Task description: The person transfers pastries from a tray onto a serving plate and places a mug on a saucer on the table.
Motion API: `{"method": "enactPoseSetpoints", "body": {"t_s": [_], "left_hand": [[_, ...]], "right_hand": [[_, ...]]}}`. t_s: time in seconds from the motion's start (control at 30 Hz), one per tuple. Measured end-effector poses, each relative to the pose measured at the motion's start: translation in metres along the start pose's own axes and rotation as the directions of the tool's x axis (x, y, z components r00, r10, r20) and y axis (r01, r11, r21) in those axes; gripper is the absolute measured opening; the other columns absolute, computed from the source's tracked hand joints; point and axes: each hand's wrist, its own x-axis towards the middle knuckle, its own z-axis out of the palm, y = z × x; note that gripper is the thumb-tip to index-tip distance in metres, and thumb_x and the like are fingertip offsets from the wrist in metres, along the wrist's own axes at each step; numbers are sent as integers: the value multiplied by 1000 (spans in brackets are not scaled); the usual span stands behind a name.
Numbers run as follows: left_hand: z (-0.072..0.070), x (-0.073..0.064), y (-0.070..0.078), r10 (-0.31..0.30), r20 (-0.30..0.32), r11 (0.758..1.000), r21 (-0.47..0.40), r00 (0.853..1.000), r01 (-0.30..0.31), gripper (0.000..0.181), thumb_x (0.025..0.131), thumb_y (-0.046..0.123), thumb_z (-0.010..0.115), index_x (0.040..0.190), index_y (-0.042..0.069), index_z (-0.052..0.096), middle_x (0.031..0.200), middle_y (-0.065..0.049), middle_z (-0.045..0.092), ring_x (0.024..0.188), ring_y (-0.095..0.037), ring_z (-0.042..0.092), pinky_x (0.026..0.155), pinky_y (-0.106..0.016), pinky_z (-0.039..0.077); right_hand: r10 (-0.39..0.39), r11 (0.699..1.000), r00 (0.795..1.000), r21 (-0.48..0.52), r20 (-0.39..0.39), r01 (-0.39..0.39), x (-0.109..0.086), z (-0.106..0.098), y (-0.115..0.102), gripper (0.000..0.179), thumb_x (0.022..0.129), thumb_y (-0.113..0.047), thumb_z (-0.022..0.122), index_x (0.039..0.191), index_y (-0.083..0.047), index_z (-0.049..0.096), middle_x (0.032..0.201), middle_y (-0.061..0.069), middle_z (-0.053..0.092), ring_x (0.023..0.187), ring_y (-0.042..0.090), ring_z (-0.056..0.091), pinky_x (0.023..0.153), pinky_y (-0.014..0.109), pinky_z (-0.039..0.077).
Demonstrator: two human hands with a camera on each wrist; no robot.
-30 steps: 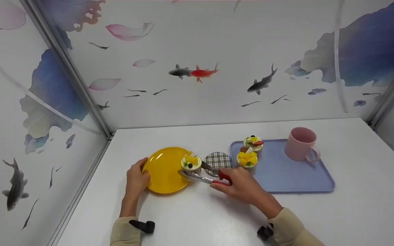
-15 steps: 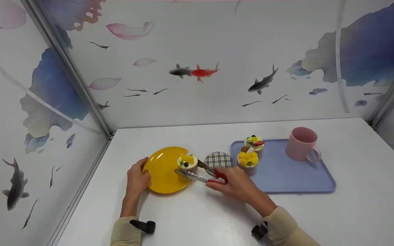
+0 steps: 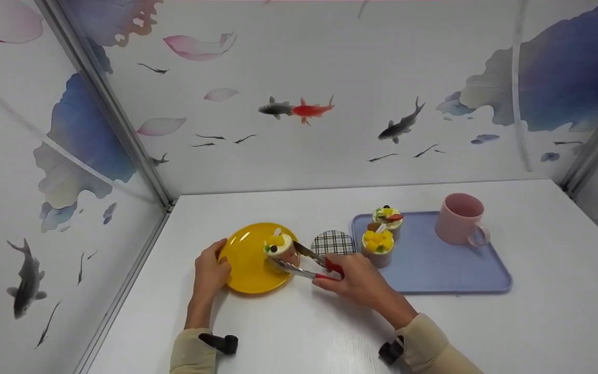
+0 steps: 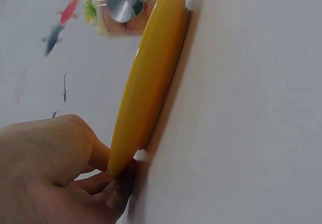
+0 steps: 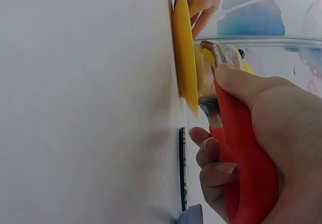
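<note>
My left hand (image 3: 209,270) pinches the left rim of a yellow plate (image 3: 244,259), thumb on top and fingers underneath, as the left wrist view shows (image 4: 146,78). My right hand (image 3: 357,279) grips red-handled metal tongs (image 5: 246,158). Between the tong tips is a small dessert cup (image 3: 282,249) topped with cream, yellow fruit and a dark berry. It leans left over the plate's right half, its base close to the plate in the right wrist view. Part of the cup is hidden behind the tong arms.
Right of the plate lies a round checked coaster (image 3: 333,243). Beyond it is a blue tray (image 3: 447,270) with a pink mug (image 3: 459,221) at its back right. Two more dessert cups, a front one (image 3: 378,246) and a back one (image 3: 388,221), stand by its left edge.
The right hand and tongs have moved slightly left, taking the dessert cup farther over the plate. The cup now tilts more to the left. The left hand keeps its hold on the plate.
</note>
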Motion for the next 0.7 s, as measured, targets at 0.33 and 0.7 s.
{"method": "enactPoseSetpoints", "body": {"t_s": [0.33, 0.7], "left_hand": [[-1, -1, 1, 7, 5, 1000, 7, 1000, -7, 60, 100, -11, 51, 159, -2, 49, 162, -26, 53, 153, -43, 49, 131, -55, 38], [-1, 0, 3, -19, 23, 1000, 13, 1000, 19, 61, 102, -11, 51, 162, -2, 45, 165, -26, 49, 156, -44, 46, 131, -55, 36]], "right_hand": [[2, 999, 1000, -39, -20, -3, -9, -6, 0, 40, 92, -50, 85, 103, -12, 77, 70, -9, 53, 60, 7, 45, 52, 18, 30], [0, 999, 997, -34, -77, -2, -10, -7, 4, 35, 94, -42, 84, 114, -13, 85, 73, -10, 66, 64, 6, 53, 53, 16, 41]]}}
